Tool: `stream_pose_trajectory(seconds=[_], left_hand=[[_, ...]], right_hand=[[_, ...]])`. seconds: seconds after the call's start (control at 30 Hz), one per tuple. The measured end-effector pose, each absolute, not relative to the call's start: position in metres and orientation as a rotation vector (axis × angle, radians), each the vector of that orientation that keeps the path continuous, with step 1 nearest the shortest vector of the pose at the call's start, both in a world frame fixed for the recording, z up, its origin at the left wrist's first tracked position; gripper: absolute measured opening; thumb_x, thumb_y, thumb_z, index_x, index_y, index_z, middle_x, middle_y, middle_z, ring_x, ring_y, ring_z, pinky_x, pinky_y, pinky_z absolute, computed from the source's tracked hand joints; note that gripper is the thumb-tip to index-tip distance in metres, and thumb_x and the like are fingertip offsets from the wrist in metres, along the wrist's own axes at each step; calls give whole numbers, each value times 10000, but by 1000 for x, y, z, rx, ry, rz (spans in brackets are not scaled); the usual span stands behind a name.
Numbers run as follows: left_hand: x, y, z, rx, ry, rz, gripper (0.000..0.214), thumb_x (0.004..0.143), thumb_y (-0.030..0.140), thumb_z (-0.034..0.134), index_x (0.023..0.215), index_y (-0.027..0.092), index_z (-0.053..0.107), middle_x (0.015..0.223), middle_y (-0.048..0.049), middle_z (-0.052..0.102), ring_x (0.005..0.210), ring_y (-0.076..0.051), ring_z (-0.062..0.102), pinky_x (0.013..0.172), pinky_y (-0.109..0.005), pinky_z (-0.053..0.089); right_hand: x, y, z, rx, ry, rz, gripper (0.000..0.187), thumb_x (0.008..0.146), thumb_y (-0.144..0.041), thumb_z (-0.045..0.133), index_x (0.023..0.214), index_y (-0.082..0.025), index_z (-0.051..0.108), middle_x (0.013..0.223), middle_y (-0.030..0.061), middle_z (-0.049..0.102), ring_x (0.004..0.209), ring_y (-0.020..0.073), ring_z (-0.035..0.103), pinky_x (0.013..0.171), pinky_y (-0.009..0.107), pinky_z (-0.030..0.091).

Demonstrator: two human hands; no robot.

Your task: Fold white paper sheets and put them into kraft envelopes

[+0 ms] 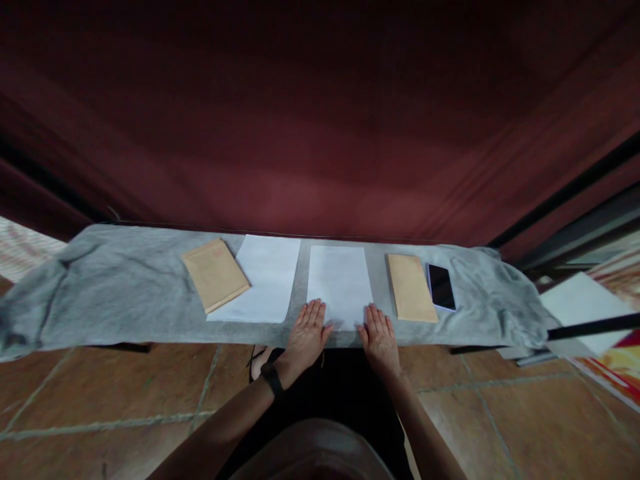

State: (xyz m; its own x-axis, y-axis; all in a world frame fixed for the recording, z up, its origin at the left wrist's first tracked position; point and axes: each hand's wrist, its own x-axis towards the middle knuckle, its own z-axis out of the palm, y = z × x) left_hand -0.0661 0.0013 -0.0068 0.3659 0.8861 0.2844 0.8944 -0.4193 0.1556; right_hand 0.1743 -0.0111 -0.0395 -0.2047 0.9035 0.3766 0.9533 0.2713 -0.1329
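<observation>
Paper [340,283] lies flat before you on the grey cloth-covered tabletop [125,287], between another white sheet [273,273] and a brown envelope [411,288]. Your left hand [307,333] and right hand [380,337] rest at its near corners, each grip flat and unclenched, holding nothing.

dark red backdrop [320,133], shadowed toward top | brown tiled floor [540,427], pale joints [125,423] | narrow gray-draped table [125,287]

The left forearm [230,419] and right forearm [424,427] angle inward, with the left hand [307,333] and right hand [379,339] flat, palm-down and apart, fingers [314,311] extended forward, thumbs [327,331] pointing toward each other.
</observation>
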Motion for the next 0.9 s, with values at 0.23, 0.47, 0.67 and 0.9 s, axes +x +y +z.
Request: stream_pose_trajectory(seconds=[0.23, 0.47, 0.67, 0.9], left_hand=[[-6, 23, -7, -2703, -1582, -536, 631, 1029, 408, 367, 1543, 48, 289, 1591, -198, 358, 1504, -268, 293, 1228, -483, 292], [-24, 36, -18, -2580, -1734, -500, 682, 1023, 486, 359, 1535, 38, 317, 1590, -208, 353, 1505, -280, 286, 1225, -476, 294], [-54, 36, -20, -2456, -1822, -546, 683, 1028, 493, 334, 1518, 17, 355, 1563, -237, 382, 1489, -320, 314, 1196, -508, 333], [-61, 34, -23, -2395, -1847, -590, 672, 1025, 474, 345, 1534, 36, 339, 1564, -220, 391, 1487, -327, 319, 1190, -520, 340]], right_hand=[[173, -11, -38, -1711, -2164, -178, 582, 1063, -405, 308, 1573, -124, 306, 1557, 166, 444, 1440, 282, 400, 1184, 477, 289], [172, -11, -37, -1748, -2154, -170, 589, 1065, -422, 319, 1575, -128, 299, 1563, 151, 439, 1443, 279, 401, 1185, 470, 293], [169, -12, -33, -1754, -2150, -161, 583, 1067, -424, 324, 1561, -116, 332, 1566, 144, 434, 1434, 280, 415, 1195, 460, 282], [162, -6, -26, -1799, -2079, -111, 563, 1066, -403, 291, 1553, -128, 360, 1536, 155, 474, 1433, 309, 417, 1200, 535, 248]])
